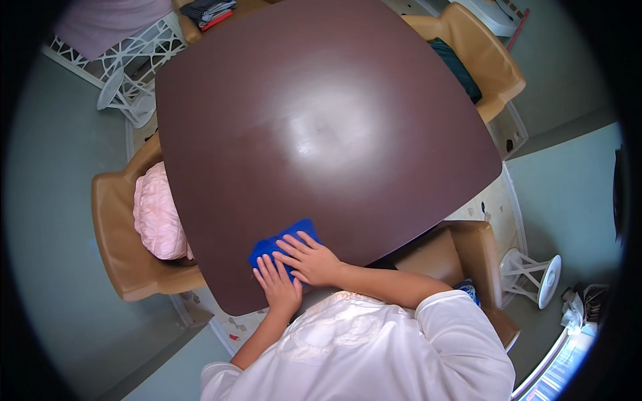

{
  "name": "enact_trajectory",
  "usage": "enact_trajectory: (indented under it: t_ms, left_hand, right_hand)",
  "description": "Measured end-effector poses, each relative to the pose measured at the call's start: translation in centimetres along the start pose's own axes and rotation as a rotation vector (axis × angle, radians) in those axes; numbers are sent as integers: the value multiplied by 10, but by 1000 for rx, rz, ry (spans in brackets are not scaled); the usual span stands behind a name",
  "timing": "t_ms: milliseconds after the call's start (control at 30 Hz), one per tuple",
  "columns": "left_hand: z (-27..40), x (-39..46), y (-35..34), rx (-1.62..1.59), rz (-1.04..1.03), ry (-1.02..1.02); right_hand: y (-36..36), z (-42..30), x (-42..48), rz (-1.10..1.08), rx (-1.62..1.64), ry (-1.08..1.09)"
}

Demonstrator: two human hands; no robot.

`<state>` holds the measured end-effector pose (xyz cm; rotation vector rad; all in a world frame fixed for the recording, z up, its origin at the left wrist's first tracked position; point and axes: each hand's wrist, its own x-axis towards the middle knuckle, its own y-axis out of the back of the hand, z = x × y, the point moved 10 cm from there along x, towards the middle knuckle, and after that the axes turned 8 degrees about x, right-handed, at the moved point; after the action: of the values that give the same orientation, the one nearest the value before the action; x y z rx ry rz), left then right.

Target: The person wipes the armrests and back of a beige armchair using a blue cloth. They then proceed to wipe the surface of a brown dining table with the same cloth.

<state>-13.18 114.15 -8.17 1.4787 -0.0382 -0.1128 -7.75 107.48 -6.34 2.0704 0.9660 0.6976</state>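
A blue cloth (271, 245) lies bunched on the dark brown tabletop (241, 165), close to the table's near edge. My left hand (280, 288) rests flat with its fingers over the cloth's near left part. Just right of it, my right hand (313, 261) lies palm down across the cloth, fingers spread and pointing to the upper left. The two hands almost meet at the thumbs. Much of the cloth is hidden beneath them. Neither hand is curled around it.
Tan armchairs stand around the table: one at left (110, 235) with a pink cushion (158, 215), one at upper right (486, 60) with a dark green cushion (456, 70), one at right (471, 250). Folded clothes (208, 12) lie beyond the far edge. White stools (531, 278) stand by the walls.
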Motion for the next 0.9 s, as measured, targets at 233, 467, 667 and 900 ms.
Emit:
enact_trajectory:
  t_ms: [233, 467, 667, 900]
  left_hand:
    - [106, 54, -13, 0, 70, -208]
    - [198, 120, -8, -97, 39, -310]
    - [211, 196, -6, -41, 94, -211]
    - [172, 307, 3, 44, 190, -77]
  right_hand:
    - [74, 69, -78, 52, -63, -133]
    - [135, 142, -135, 77, -81, -288]
    - [180, 197, -102, 161, -108, -222]
    - [208, 271, -15, 263, -184, -192]
